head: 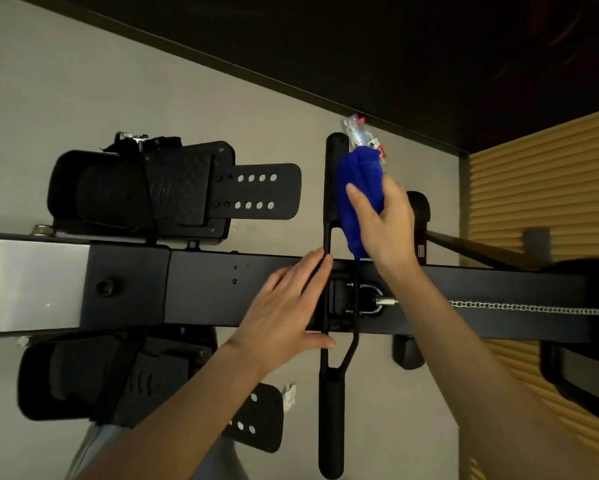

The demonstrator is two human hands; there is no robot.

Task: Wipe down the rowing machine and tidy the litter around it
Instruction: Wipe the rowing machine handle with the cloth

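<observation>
The black rowing machine beam (201, 289) runs left to right across the view. Its pull handle (331, 410) lies crosswise over the beam, joined to a chain (520, 308). My right hand (384, 223) grips a folded blue cloth (358, 181) against the handle's far grip. My left hand (291, 306) lies flat on the beam with straight fingers touching the handle's thin bar. A crumpled clear wrapper (360, 133) lies on the floor just past the handle's far end. A small white paper scrap (288, 393) lies on the floor near the lower footrest.
Two black footrests with straps flank the beam, the far footrest (173, 188) above and the near footrest (135, 379) below. A silver rail (28, 285) extends left. A dark wall base (395, 64) runs behind, and a ribbed yellow mat (547, 188) lies at the right.
</observation>
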